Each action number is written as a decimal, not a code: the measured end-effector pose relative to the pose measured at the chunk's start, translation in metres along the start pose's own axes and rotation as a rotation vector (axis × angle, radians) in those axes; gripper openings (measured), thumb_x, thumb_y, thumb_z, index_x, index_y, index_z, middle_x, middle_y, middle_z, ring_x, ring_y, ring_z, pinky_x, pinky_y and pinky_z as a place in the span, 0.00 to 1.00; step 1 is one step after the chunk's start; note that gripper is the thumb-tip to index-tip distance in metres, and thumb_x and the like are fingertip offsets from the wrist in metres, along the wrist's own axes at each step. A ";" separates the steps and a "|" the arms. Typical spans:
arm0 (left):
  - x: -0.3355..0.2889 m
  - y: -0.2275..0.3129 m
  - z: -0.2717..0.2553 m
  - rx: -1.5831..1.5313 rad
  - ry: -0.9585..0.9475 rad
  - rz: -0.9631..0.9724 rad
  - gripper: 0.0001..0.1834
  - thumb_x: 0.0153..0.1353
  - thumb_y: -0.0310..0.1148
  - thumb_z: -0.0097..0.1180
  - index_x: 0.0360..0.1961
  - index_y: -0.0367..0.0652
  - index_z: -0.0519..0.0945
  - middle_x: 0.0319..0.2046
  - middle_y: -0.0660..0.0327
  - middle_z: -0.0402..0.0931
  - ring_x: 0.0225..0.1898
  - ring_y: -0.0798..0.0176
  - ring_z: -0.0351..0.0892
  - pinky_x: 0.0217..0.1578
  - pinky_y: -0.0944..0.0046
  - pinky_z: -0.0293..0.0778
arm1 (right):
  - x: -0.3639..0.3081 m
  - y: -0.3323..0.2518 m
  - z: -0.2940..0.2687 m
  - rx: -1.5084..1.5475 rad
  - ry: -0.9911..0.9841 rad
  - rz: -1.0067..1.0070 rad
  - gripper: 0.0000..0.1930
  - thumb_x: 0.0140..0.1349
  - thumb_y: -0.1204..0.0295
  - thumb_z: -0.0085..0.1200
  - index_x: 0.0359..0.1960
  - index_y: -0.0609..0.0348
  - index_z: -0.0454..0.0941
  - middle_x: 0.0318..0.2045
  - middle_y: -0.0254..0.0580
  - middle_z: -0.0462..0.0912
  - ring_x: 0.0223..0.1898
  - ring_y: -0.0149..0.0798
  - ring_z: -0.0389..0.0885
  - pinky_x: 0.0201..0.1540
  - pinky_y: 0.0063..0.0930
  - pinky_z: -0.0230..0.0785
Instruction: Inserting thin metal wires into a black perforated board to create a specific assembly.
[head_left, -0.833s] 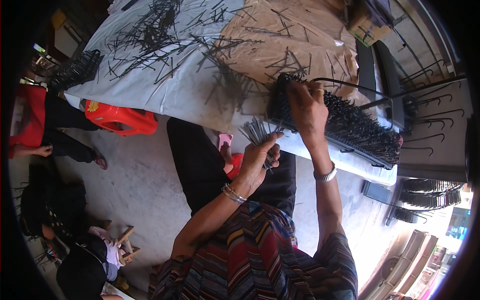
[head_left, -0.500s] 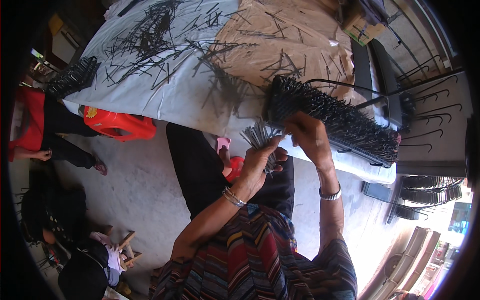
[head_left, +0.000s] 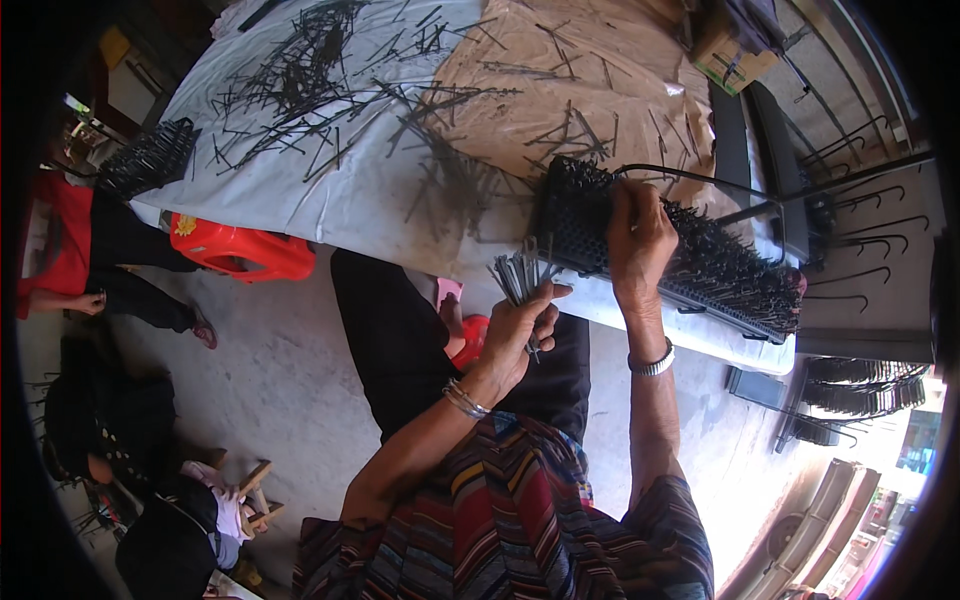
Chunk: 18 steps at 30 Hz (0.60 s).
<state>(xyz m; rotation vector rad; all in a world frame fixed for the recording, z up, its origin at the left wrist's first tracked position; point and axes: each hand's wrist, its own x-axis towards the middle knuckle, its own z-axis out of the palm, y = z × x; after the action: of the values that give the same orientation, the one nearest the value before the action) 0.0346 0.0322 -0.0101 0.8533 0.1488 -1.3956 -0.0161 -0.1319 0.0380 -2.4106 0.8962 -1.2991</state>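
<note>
The left hand [head_left: 526,322] clasps thin rods [head_left: 514,278] near the desk [head_left: 330,205]; the right hand [head_left: 640,240] is pinched shut at its black rack [head_left: 572,215], any held piece indiscernible. Fanned rods should separate best.

Glare at lower right, dim left, curved black edges

Tilted fan of thin grey rods [head_left: 515,279] in the left fingers [head_left: 546,327], near a crowded black rack [head_left: 575,232].
</note>
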 end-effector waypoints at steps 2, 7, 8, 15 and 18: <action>-0.001 0.001 0.003 0.004 -0.005 -0.013 0.19 0.62 0.43 0.59 0.44 0.37 0.81 0.20 0.69 0.67 0.19 0.76 0.60 0.19 0.74 0.58 | 0.002 -0.001 -0.004 0.054 -0.038 0.004 0.05 0.61 0.81 0.52 0.37 0.60 0.75 0.28 0.49 0.80 0.29 0.50 0.80 0.31 0.36 0.71; 0.001 -0.002 -0.001 0.005 -0.035 -0.023 0.19 0.62 0.43 0.60 0.44 0.37 0.81 0.19 0.70 0.67 0.18 0.78 0.59 0.18 0.75 0.55 | -0.010 -0.002 -0.008 0.016 -0.062 -0.062 0.07 0.59 0.81 0.54 0.39 0.59 0.77 0.30 0.47 0.80 0.29 0.49 0.81 0.30 0.37 0.72; 0.001 -0.003 -0.001 0.011 -0.041 -0.030 0.19 0.62 0.43 0.60 0.44 0.38 0.81 0.19 0.70 0.67 0.17 0.78 0.58 0.17 0.75 0.55 | -0.012 -0.001 -0.009 0.037 -0.101 -0.045 0.08 0.58 0.81 0.54 0.39 0.59 0.77 0.31 0.45 0.80 0.29 0.49 0.81 0.29 0.37 0.72; -0.001 -0.001 0.001 0.046 -0.032 -0.039 0.21 0.62 0.46 0.60 0.46 0.38 0.81 0.18 0.71 0.65 0.17 0.77 0.57 0.17 0.74 0.54 | -0.002 0.003 0.005 -0.036 -0.164 -0.154 0.07 0.56 0.78 0.56 0.36 0.54 0.80 0.33 0.41 0.77 0.29 0.47 0.80 0.29 0.37 0.73; 0.002 -0.004 0.000 0.030 -0.078 -0.034 0.22 0.62 0.48 0.59 0.46 0.38 0.81 0.18 0.71 0.63 0.17 0.77 0.56 0.17 0.74 0.53 | -0.003 0.003 0.006 -0.128 -0.234 -0.146 0.08 0.57 0.74 0.59 0.38 0.50 0.83 0.35 0.41 0.77 0.31 0.46 0.80 0.30 0.36 0.72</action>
<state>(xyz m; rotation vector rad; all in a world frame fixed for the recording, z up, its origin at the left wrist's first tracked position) 0.0320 0.0304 -0.0129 0.8231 0.0836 -1.4639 -0.0134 -0.1324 0.0308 -2.7020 0.7715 -1.0032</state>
